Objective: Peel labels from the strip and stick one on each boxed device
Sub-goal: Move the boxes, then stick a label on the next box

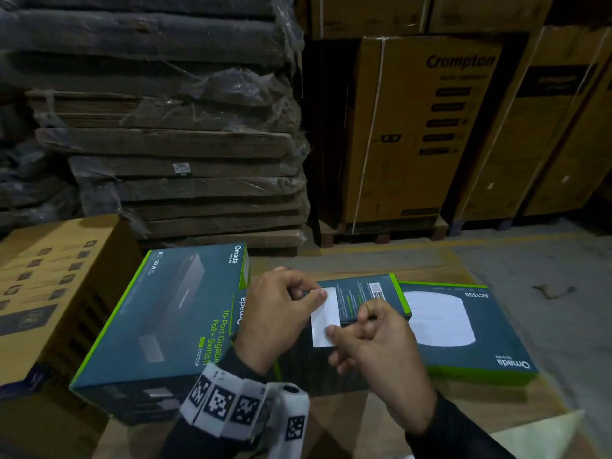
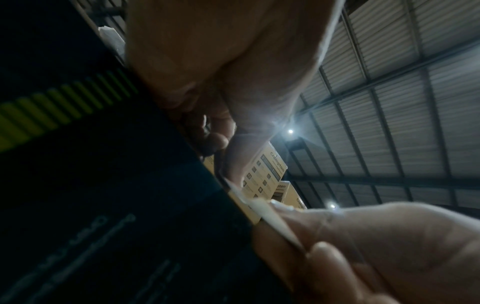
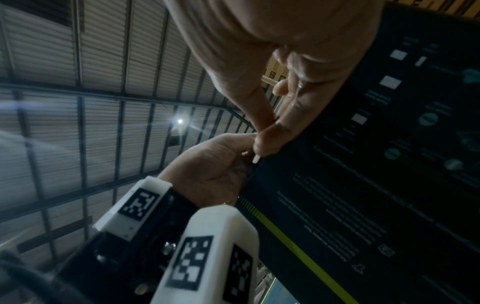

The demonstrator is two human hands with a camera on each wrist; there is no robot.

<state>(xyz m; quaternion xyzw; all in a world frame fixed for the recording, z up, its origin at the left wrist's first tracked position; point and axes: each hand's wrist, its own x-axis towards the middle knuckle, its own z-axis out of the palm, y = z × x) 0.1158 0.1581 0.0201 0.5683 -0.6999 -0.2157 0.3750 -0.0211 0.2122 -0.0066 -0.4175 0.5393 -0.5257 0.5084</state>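
A white label piece [image 1: 324, 318] is held between both hands over the middle dark teal device box [image 1: 367, 293]. My left hand [image 1: 314, 293] pinches its upper end and my right hand [image 1: 337, 332] pinches its lower end. Whether the label touches the box, I cannot tell. A large Omada switch box [image 1: 159, 319] lies to the left and an AC1350 box [image 1: 463, 326] to the right. The left wrist view shows the label [image 2: 272, 218] edge-on beside the box [image 2: 103, 185]. In the right wrist view a label corner [image 3: 255, 159] pokes out under the right hand's fingertips [image 3: 267, 142].
A brown carton [image 1: 49, 286] stands at the left. Wrapped flat cardboard stacks [image 1: 182, 144] and tall Crompton cartons [image 1: 424, 127] on pallets close off the back. Concrete floor [image 1: 546, 276] lies to the right. A white sheet [image 1: 530, 435] lies at the bottom right.
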